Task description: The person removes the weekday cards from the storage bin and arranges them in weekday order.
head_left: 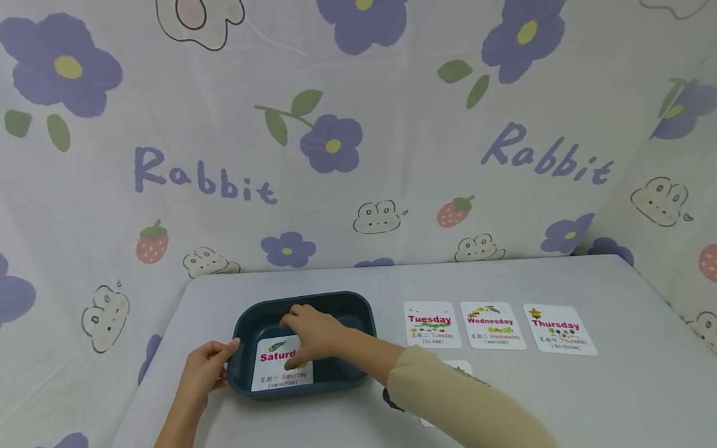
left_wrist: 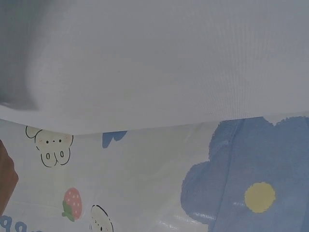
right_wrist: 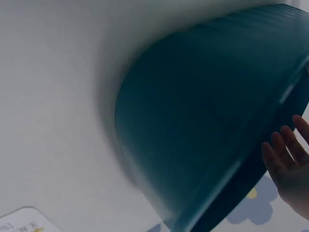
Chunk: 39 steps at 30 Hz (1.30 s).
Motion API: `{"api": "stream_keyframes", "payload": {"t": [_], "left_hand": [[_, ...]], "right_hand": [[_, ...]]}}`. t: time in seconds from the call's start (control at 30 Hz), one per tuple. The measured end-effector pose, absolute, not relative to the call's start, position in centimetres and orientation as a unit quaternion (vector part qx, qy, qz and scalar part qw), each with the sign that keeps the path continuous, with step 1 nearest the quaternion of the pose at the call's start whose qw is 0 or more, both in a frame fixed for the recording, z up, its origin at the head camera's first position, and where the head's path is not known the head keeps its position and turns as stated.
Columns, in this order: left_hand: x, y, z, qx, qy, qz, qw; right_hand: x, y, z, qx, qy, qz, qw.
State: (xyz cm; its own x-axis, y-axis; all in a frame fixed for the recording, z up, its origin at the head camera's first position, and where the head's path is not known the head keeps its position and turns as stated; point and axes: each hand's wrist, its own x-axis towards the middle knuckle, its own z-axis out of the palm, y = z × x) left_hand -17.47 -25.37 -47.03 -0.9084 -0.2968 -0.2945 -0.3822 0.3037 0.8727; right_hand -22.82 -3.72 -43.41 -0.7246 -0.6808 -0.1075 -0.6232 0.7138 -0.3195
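Note:
A dark teal plastic basin (head_left: 358,305) sits on the left part of the table. My left hand (head_left: 204,370) pinches its left rim, thumb on top and fingers against the outside. Inside the basin lies a white word card (head_left: 269,367) reading Saturday. Over that card reaches my right hand (head_left: 316,336), thumb and fingers spread apart, covering part of the printed word. In the right wrist view, the fingers (right_wrist: 285,145) are nearly straight beside the basin's rim (right_wrist: 231,176). The left wrist view shows only a sliver of a hand at its left edge.
Right of the basin, a Tuesday card (head_left: 431,336), a Wednesday card (head_left: 493,339) and a Thursday card (head_left: 560,342) lie in a row. Another card (head_left: 460,366) is mostly hidden under my right sleeve (head_left: 448,392). A patterned curtain (head_left: 392,155) hangs behind the white table (head_left: 633,398).

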Motion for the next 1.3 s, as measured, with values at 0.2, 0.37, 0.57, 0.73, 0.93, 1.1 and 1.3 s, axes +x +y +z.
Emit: {"api": "stream_keyframes", "payload": {"t": [0.2,0.37,0.57,0.73,0.93,1.1,1.3], "left_hand": [[-17.4,-25.6,-47.2,-0.213,0.809,0.547,0.040],[-17.4,-25.7,-47.2,-0.211,0.809,0.548,0.035],[-17.4,-25.4,-47.1,-0.208,0.818,0.536,0.030],[-17.5,-25.2,-47.0,-0.209,0.818,0.536,0.032],[-17.5,-25.1,-46.9,-0.210,0.814,0.540,0.034],[-17.4,-25.1,-46.9,-0.213,0.812,0.542,0.034],[-17.4,-25.2,-46.9,-0.211,0.811,0.545,0.031]], "right_hand": [[-22.6,-4.8,-44.7,-0.362,0.919,-0.100,0.122],[-22.4,-5.5,-45.5,-0.365,0.921,-0.071,0.119],[-22.3,-6.0,-46.3,-0.364,0.923,-0.047,0.116],[-22.4,-6.0,-46.7,-0.360,0.924,-0.048,0.120],[-22.6,-6.1,-46.8,-0.352,0.926,-0.041,0.130],[-22.7,-6.1,-46.9,-0.340,0.929,-0.053,0.137],[-22.9,-6.1,-47.3,-0.339,0.929,-0.059,0.133]]}}
